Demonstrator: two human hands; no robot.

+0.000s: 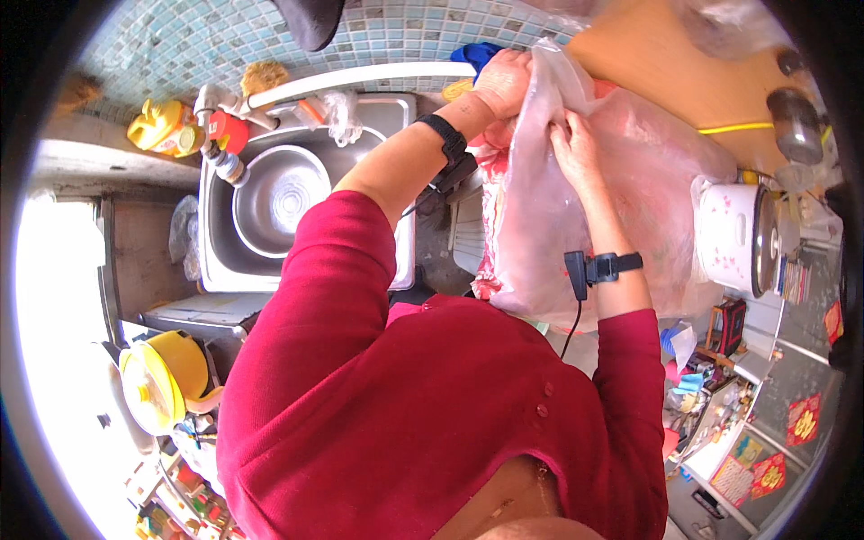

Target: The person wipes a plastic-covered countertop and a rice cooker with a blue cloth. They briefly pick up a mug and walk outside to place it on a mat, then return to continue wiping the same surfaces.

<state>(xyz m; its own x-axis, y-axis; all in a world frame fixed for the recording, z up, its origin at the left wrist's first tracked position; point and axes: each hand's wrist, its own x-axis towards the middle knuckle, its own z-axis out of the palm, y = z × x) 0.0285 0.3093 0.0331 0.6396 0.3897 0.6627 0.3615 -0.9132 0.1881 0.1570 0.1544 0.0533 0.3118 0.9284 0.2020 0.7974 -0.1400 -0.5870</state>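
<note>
A clear plastic sheet point(628, 202) drapes over a table, with a red-and-white patterned cloth point(491, 223) showing along its left edge. Near the tiled wall, my left hand point(503, 82) grips the gathered far corner of this sheet. A dark blue cloth point(478, 55) lies right behind that hand. My right hand point(579, 150) is a little nearer to me and to the right, its fingers pinching a raised fold of the plastic. Each wrist wears a black strap with a small device. What lies under the sheet is blurred by the plastic.
To the left is a steel sink point(351, 145) holding a steel basin point(290, 196) under a faucet point(229, 169). A yellow jug point(162, 128) stands beside it. At right sits a white lidded pot point(732, 236) by the sheet's edge. A brown board point(675, 74) lies behind; a yellow pot point(158, 381) is lower left.
</note>
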